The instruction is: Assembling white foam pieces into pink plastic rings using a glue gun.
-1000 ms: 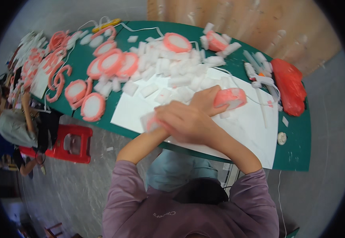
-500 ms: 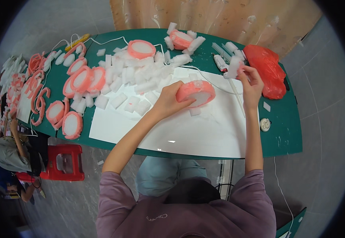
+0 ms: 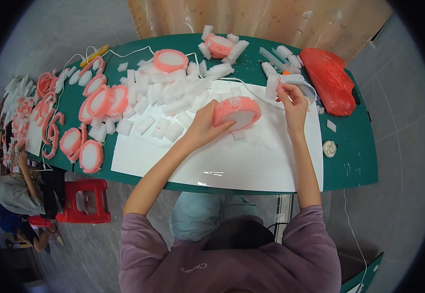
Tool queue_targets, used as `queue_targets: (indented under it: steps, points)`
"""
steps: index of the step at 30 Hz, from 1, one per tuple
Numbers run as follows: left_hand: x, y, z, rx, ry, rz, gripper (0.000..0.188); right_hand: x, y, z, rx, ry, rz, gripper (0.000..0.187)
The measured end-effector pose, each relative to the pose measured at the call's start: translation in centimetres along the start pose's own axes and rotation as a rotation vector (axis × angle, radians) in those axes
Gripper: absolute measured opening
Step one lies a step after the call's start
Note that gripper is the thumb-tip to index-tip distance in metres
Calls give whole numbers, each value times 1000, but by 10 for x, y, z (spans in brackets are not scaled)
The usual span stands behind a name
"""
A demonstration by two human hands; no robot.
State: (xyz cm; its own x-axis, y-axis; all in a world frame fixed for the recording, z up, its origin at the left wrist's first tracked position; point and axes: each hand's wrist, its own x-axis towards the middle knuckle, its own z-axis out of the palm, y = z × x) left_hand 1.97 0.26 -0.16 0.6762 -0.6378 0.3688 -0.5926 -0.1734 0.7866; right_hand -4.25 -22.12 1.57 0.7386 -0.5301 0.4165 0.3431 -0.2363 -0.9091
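Note:
My left hand [image 3: 205, 126] is closed round a thick foam disc [image 3: 238, 119] with a fuzzy pink rim and a white face, tilted above the white sheet [image 3: 212, 168]. To its right, my right hand [image 3: 293, 101] pinches a strip of white foam [image 3: 272, 87] with a small pink bit at its lower end. Just beyond those fingers lies what looks like a white glue gun [image 3: 293, 78] with an orange part and a cord. A small white foam block [image 3: 239, 135] sits on the sheet, partly below the disc.
White foam blocks [image 3: 166, 93] are heaped left of centre, with several pink-rimmed discs [image 3: 91, 156] farther left. A red plastic bag [image 3: 327, 80] and a small round white object [image 3: 329, 149] are at the right. Another person [image 3: 19, 193] works at far left, near a red stool [image 3: 86, 200].
My right hand has moved left and slightly down with the foam strip, closer to the disc. The white tool with the orange part now shows behind it. My left hand keeps its hold.

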Motion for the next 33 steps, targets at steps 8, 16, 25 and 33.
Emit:
queue_targets:
  steps: [8,16,25,33]
  points:
    - [0,7,-4,-23,-22,-39,40,0,5,-5,4,4,66,18]
    - [7,11,0,-194,-1,-20,59,16,-1,6,-31,-84,-61,15]
    - [8,3,-4,-303,-50,-27,68,27,-6,21,-163,-163,-168,13]
    - [8,-13,5,-262,37,100,69,32,21,22,-74,-247,-139,11]
